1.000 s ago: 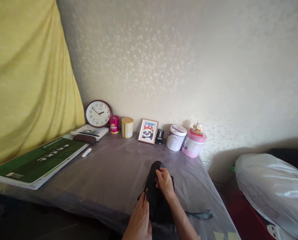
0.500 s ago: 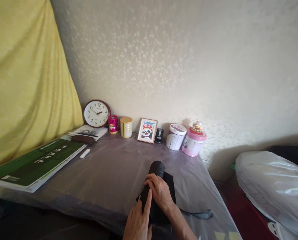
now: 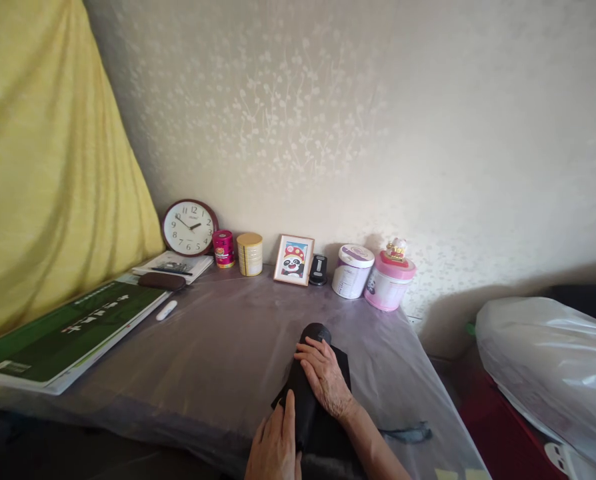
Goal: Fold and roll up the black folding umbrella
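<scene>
A black cylindrical bundle point(image 3: 307, 400) lies lengthwise on the table, pointing away from me, its rounded end at the far side. Beneath it and to its right spreads a flat black sheet point(image 3: 342, 373); I cannot tell what the bundle is made of or what is inside. My right hand point(image 3: 323, 380) rests across the top of the bundle, fingers stretched out and lying over it. Along its near left side is my left hand point(image 3: 275, 440), with straight fingers; its thumb is mostly hidden. A dark strap-like piece point(image 3: 408, 432) sticks out to the right.
Along the wall stand a clock point(image 3: 191, 227), a pink tin point(image 3: 223, 249), a yellow-lidded can point(image 3: 250, 255), a framed panda picture point(image 3: 293, 260) and two lidded tubs point(image 3: 353, 272). A green board-like item point(image 3: 73, 327) and a white pen-like object point(image 3: 167, 311) lie left.
My hands have moved apart: the left fingers have drawn back from the right hand and lowered along the bundle's side. The right fingers have straightened across the top. The view has shifted slightly.
</scene>
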The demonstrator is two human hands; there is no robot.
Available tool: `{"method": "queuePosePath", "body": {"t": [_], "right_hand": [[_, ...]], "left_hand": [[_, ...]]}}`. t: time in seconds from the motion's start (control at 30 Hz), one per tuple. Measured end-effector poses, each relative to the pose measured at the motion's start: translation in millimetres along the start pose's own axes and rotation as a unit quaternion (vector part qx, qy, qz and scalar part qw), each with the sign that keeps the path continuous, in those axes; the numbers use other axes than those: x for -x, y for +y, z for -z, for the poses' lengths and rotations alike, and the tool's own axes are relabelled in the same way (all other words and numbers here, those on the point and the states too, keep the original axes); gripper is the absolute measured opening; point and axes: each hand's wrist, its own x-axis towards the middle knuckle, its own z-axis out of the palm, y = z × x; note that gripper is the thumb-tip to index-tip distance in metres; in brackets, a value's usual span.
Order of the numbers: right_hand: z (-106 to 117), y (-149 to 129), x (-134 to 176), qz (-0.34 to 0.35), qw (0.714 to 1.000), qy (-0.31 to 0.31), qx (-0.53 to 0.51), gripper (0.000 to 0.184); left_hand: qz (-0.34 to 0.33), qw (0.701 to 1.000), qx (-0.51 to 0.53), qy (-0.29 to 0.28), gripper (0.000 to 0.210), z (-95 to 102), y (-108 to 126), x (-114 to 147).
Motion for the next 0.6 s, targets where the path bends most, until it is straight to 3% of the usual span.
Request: {"method": "queuePosePath", "body": {"t": [0.17, 0.33, 0.47, 0.6], "right_hand": [[-10, 26, -21, -0.007, 1.000, 0.008, 0.003, 0.032], [-9, 48, -35, -0.051, 0.997, 0.048, 0.044, 0.031], [4, 31, -24, -0.054, 0.991, 0.119, 0.036, 0.029], [8, -6, 0, 0.022, 0.999, 0.036, -0.030, 0.023]], "left_hand": [[0.009, 1.000, 0.000, 0.012, 0.078, 1.2, 0, -1], [0.016, 0.999, -0.013, -0.048, 0.078, 10.3, 0, -4], [0.022, 0.997, -0.019, -0.069, 0.078, 15.8, 2, -6], [0.017, 0.998, -0.028, -0.055, 0.075, 15.1, 1, -6]]}}
